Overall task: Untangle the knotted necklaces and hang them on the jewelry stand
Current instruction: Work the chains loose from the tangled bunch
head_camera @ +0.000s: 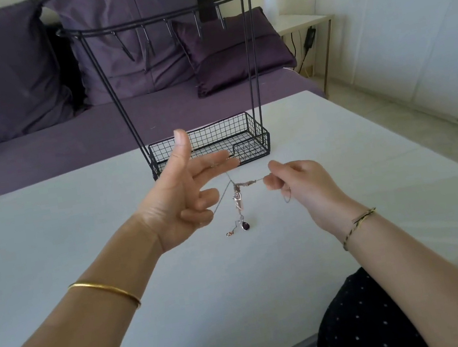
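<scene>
Head view: worn on the person's head, looking forward and down (wide-angle, edges bowed).
Nearness: close over the table (343,185).
Faces: jewelry stand (251,151), sofa (36,138) behind.

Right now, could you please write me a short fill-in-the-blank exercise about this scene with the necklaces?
1. The right hand pinches a chain of the tangled thin metal necklaces above the white ____.
2. The black wire jewelry stand holds ____ necklaces.
3. The plain gold bangle circles the ____ forearm.
Missing words: table; no; left.
</scene>
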Action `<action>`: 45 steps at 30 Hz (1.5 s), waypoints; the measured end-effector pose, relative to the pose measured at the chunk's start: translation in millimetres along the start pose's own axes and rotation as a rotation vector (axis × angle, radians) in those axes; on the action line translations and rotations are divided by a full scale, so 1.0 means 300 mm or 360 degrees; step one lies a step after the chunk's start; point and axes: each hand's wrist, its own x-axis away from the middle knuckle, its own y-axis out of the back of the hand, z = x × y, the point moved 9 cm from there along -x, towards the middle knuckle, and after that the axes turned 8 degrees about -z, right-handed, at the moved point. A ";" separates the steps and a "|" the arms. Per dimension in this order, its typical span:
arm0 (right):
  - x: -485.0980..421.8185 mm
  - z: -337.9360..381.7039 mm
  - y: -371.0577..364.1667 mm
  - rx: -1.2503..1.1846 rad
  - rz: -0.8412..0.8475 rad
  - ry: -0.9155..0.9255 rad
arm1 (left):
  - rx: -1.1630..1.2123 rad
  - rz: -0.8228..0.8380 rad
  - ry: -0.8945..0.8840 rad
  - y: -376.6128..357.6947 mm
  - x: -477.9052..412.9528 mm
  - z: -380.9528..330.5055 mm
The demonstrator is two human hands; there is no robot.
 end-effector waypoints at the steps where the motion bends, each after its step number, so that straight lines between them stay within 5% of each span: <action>1: -0.003 -0.005 0.007 -0.0054 -0.0031 -0.0026 | -0.0009 -0.0058 -0.0062 0.012 0.001 -0.017; 9: 0.041 -0.033 -0.011 -0.0918 0.0023 -0.0531 | -0.0028 -0.0464 -0.0543 0.073 0.050 -0.144; 11: 0.046 -0.027 -0.002 -0.0815 -0.0007 -0.0560 | -0.0106 -0.0410 -0.0593 0.036 0.065 -0.186; 16: 0.053 0.071 0.041 0.0460 -0.0010 0.0013 | -0.0506 -0.0201 -0.0480 -0.106 0.075 -0.243; 22: 0.137 0.236 -0.004 0.0021 0.0405 0.0058 | -0.0820 -0.0068 -0.0433 -0.203 0.098 -0.315; 32: 0.158 0.329 -0.060 -0.0519 0.0633 0.0051 | -0.0882 -0.0225 -0.0548 -0.161 0.128 -0.404; 39: 0.197 0.288 -0.164 0.0304 0.0774 0.0402 | -0.0855 -0.0108 -0.0553 -0.192 0.163 -0.450; 45: 0.176 0.230 -0.140 -0.0080 0.0665 0.0312 | -0.0583 -0.0365 -0.0766 -0.092 0.201 -0.552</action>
